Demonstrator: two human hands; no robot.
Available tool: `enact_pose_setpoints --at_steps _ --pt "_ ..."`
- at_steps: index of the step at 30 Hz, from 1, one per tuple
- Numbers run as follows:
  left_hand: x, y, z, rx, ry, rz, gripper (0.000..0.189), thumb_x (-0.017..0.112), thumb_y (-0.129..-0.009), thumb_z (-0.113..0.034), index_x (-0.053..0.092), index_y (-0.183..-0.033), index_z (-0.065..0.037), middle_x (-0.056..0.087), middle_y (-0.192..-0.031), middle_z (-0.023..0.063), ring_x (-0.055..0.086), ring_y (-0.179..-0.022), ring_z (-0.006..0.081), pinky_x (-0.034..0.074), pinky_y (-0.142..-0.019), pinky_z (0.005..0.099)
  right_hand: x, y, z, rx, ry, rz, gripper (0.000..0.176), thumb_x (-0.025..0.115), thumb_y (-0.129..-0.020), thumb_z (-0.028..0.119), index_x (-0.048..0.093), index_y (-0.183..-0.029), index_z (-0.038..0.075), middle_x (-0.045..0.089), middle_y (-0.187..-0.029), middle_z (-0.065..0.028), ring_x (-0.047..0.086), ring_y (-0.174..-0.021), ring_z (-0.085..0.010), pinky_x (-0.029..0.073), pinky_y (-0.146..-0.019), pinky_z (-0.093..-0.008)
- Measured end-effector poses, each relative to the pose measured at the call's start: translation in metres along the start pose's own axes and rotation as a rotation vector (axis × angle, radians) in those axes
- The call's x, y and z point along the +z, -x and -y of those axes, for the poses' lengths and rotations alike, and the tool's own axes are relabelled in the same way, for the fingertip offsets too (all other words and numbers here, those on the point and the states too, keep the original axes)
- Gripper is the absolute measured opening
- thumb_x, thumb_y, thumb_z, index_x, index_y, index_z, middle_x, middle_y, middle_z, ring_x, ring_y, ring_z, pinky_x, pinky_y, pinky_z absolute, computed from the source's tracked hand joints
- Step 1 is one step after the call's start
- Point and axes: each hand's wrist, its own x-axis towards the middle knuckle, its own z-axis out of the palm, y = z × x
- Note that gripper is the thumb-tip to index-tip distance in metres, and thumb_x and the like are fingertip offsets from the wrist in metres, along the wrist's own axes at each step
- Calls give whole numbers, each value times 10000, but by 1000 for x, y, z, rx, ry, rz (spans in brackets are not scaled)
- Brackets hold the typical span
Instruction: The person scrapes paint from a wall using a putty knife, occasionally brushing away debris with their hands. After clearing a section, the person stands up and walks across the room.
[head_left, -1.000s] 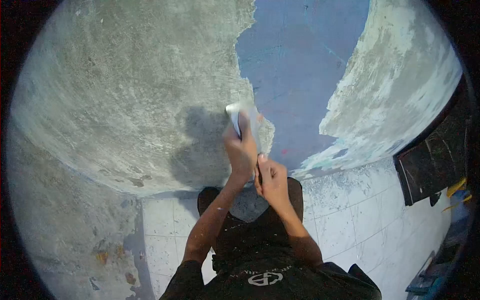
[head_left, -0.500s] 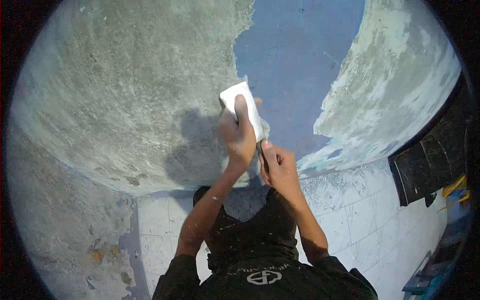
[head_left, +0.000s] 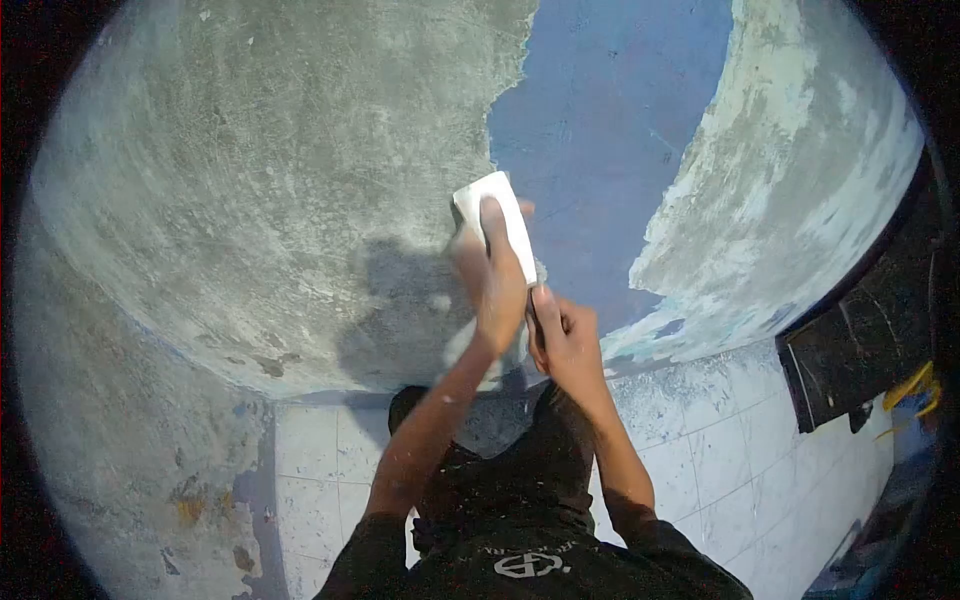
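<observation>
A white rectangular block or plate (head_left: 517, 236) lies against the wall, along the ragged border between bare grey plaster (head_left: 300, 150) and blue paint (head_left: 610, 130). My left hand (head_left: 495, 270) grips it, with the thumb along its white face and fingers behind its edges. Just below its lower end, my right hand (head_left: 568, 340) is closed around a dark handle, thumb pressed on top. Most of that handle is hidden by the fingers. Pale flakes or dust blur below my left hand.
White floor tiles (head_left: 310, 440) speckled with chips meet the wall's base. A dark panel (head_left: 860, 350) stands at the right, with a yellow object (head_left: 912, 395) beside it. My legs are close below the wall.
Both hands and the white piece have shifted slightly right and down in view. More blue paint is gone along its left border, and a pale blur has appeared below my left hand.
</observation>
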Motion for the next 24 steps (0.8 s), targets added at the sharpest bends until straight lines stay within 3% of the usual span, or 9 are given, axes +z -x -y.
enact_pose_setpoints --at_steps 3,7,10,11,17,19,20,21,24 --pt "7 -9 -15 11 13 30 653 368 -1063 -527 697 -1052 37 562 -753 44 520 -685 135 434 -622 305 -7 -1 3 6 -11 -22 527 490 -1070 395 539 -678 47 459 -506 17 416 -413 -62 321 -409 -263" --pt "1 -8 11 95 5 31 604 366 -1080 -473 689 -1017 34 532 -726 16 505 -656 127 421 -598 293 -7 8 -11 33 16 20 537 491 -1068 412 547 -676 48 463 -508 17 415 -417 -64 321 -414 -258" --pt "7 -21 -11 250 -9 -51 577 393 -1078 -453 692 -1000 34 540 -719 9 498 -644 107 422 -600 289 1 -14 -1 -120 25 -7 549 477 -1070 422 550 -676 47 460 -503 24 413 -415 -65 320 -417 -253" --pt "7 -19 -25 112 30 -18 569 394 -1079 -448 698 -991 24 556 -718 6 498 -648 94 422 -599 283 0 -7 -2 -92 31 -15 558 464 -1074 428 540 -667 54 449 -493 22 403 -404 -66 309 -404 -252" --pt "1 -9 26 109 54 17 581 382 -1081 -451 709 -989 21 529 -715 0 496 -670 88 413 -591 293 -6 6 -24 13 60 7 565 422 -1086 434 530 -674 63 428 -473 16 363 -367 -66 277 -369 -255" --pt "4 -7 9 99 47 28 585 386 -1079 -457 707 -993 23 525 -713 1 494 -666 88 409 -587 293 -1 0 -15 -35 12 2 544 438 -1084 406 544 -685 51 440 -474 18 375 -368 -63 282 -377 -252" --pt "5 -18 -5 180 -22 21 566 397 -1085 -417 702 -959 43 653 -781 64 579 -704 128 466 -646 300 1 -5 4 -31 -15 -6 542 450 -1081 392 553 -680 42 455 -479 19 397 -379 -60 299 -391 -248" --pt "4 -14 -29 64 -28 33 566 390 -1086 -416 701 -975 44 656 -784 63 571 -674 124 457 -615 299 1 -6 14 -29 -45 -18 539 463 -1079 377 563 -675 33 471 -483 20 419 -389 -56 317 -405 -245" --pt "-2 -10 -14 90 -36 68 567 398 -1082 -426 704 -977 41 629 -731 44 553 -639 106 441 -586 286 -5 -6 0 2 -19 7 535 458 -1081 380 562 -684 37 476 -484 16 416 -388 -57 313 -403 -252"
